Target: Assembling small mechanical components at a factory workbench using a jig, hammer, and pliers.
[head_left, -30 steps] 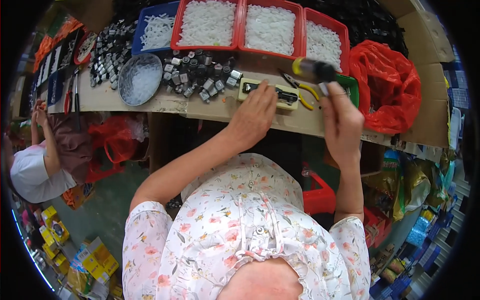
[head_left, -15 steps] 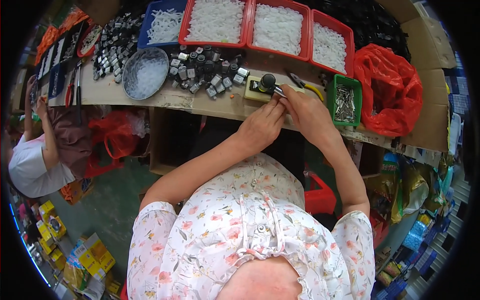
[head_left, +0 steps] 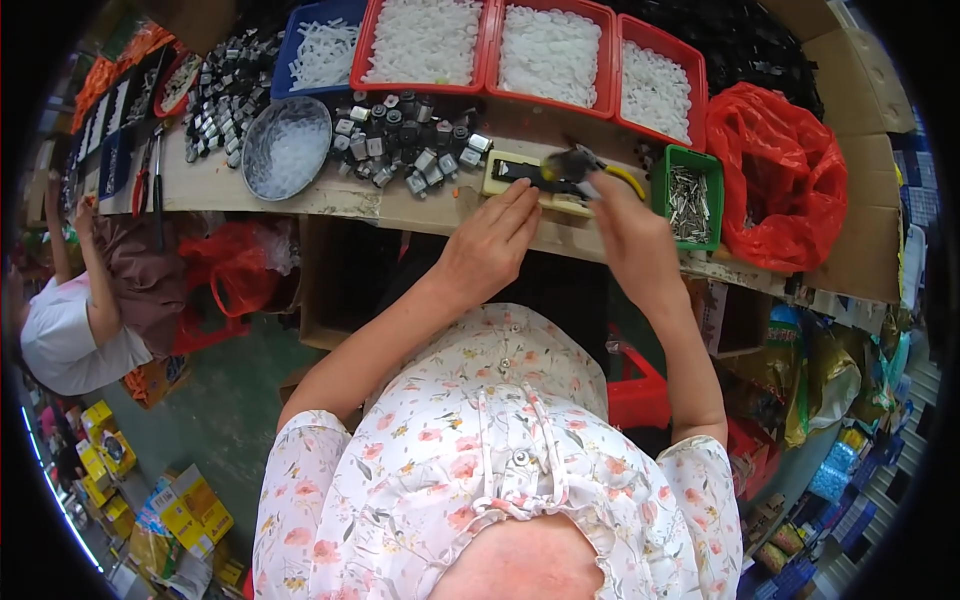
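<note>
A cream block-shaped fixture (head_left: 497, 184) sits near the table's front edge with a dark, narrow part (head_left: 515, 173) lying in it. My left hand (head_left: 487, 243) reaches up to it with fingers stretched out, their tips resting at the dark part and the fixture's near side. My right hand (head_left: 637, 245) is closed around a small hammer; its dark round head (head_left: 566, 165) is motion-blurred over the right end of the fixture. Behind the right hand lies a pair of pliers with yellow handles (head_left: 627, 180), partly covered.
Black-and-silver parts (head_left: 400, 140) are heaped left of the fixture, beside a metal bowl (head_left: 247, 150) of white pieces. Red trays (head_left: 490, 60) and a blue tray (head_left: 283, 60) stand behind. A green bin (head_left: 716, 200) and red bag (head_left: 775, 190) are at right. A person (head_left: 75, 330) sits far left.
My hands have moved apart. The right hand has shifted right with the hammer, uncovering the dark part in the fixture. My left hand has drawn left and down along the fixture.
</note>
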